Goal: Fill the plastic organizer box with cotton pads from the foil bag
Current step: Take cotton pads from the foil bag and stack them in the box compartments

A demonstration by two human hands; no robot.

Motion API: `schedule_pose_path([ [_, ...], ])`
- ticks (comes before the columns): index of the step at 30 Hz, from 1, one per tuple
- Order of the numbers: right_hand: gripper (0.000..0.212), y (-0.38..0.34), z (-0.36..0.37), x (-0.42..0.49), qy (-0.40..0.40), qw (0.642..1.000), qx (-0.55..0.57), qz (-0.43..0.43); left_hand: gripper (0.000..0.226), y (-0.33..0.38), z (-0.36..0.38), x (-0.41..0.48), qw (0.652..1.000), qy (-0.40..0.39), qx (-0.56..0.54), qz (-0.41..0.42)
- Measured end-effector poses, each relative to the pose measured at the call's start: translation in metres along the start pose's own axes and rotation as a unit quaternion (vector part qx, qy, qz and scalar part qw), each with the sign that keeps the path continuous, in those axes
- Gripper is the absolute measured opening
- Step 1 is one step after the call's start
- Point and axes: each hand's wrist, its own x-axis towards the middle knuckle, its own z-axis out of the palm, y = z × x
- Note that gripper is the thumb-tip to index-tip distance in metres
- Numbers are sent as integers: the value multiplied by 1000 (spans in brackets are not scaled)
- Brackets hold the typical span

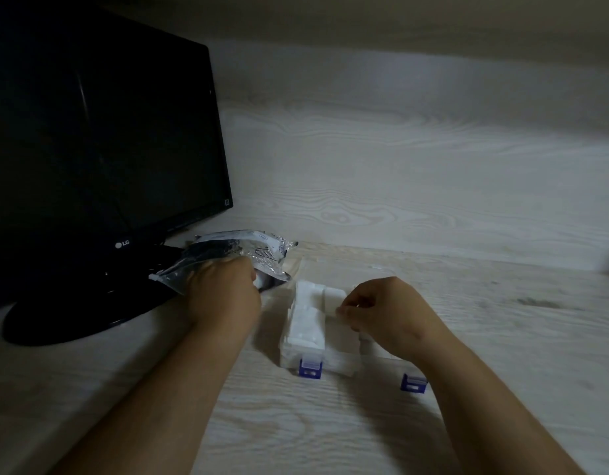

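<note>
Both hands busy: your left [224, 291] grips the bag [262, 253], your right [376, 308] pinches a soft, light pad [337, 313] by its edge.

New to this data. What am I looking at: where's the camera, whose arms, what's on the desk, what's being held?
There is no machine here. It is one picture from a wide-angle camera worn on a person's head, looking forward and down. The two bare arms are that person's own. The left hand grips the crinkled foil bag near its open end. The right hand has its fingers curled over the organizer box and appears to pinch a white cotton pad, though that spot is blurred. The box is clear plastic with two blue latches at its near edge. Its left compartments already hold white cotton pads. Everything lies on a pale wood-grain desk, with a black monitor at the left behind the bag.
</note>
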Motion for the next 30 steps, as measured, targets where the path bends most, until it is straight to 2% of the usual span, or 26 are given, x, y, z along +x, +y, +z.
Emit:
schedule_pose_path([
  [4, 10, 0, 1, 0, -1, 1000, 2, 2, 20, 3, 2, -2, 994, -33, -105, 6],
  [7, 10, 0, 1, 0, 0, 1000, -2, 0, 12, 7, 1, -6, 988, -43, -149, 15],
  [11, 10, 0, 0, 0, 5, 1000, 1, 3, 13, 11, -6, -8, 984, 16, -175, 29],
  [13, 10, -1, -1, 0, 8, 1000, 0, 2, 10, 12, -8, -9, 972, 56, -229, 22],
  [15, 10, -1, -1, -1, 10, 1000, 8, 0, 10, 14, -11, -10, 950, 64, -305, -8],
  [17, 10, -2, -1, -1, 15, 1000, 17, 1, 16, 18, -14, -11, 921, 35, -385, -36],
  [19, 8, -2, -1, -1, 21, 999, 38, 5, 24, 22, -15, -11, 878, -7, -476, -58],
  [22, 5, -5, 0, 0, 37, 991, 124, 15, 23, 29, -17, -14, 821, -75, -562, -70],
  [27, 18, -11, 1, -3, 71, 950, 305, 10, 12, 37, -19, -21, 802, -117, -584, -51],
  [30, 19, -15, -2, -6, 87, 933, 350, 3, 16, 40, -16, -24, 801, -145, -581, -17],
])
